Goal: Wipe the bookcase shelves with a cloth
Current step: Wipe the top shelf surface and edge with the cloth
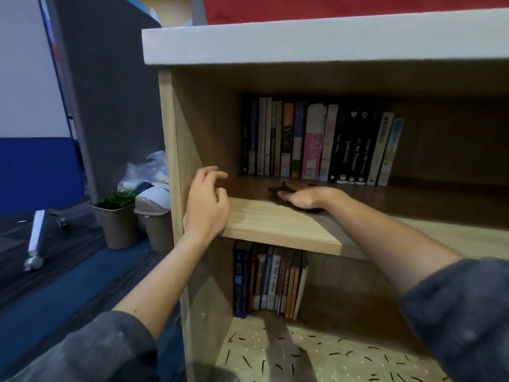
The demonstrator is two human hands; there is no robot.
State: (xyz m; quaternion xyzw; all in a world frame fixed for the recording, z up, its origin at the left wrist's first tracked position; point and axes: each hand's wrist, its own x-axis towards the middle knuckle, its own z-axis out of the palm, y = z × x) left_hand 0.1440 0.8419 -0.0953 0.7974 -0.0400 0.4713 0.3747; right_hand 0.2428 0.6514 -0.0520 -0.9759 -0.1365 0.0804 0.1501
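Right hand [308, 199] lies palm-down on the upper shelf [275, 224], fingers fairly flat, pressing on the dark brown cloth [277, 190]. The cloth lies under the fingers and pokes out just past their tips. Left hand [206, 208] is at the shelf's left front edge, fingers loosely curled, holding nothing. Books [316, 142] stand behind the fingers.

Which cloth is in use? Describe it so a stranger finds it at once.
Find the wooden bookcase, then its upper shelf, in front of the row of upright books. The cloth is the dark brown crumpled piece pressed under the right hand, the only soft thing on that board.
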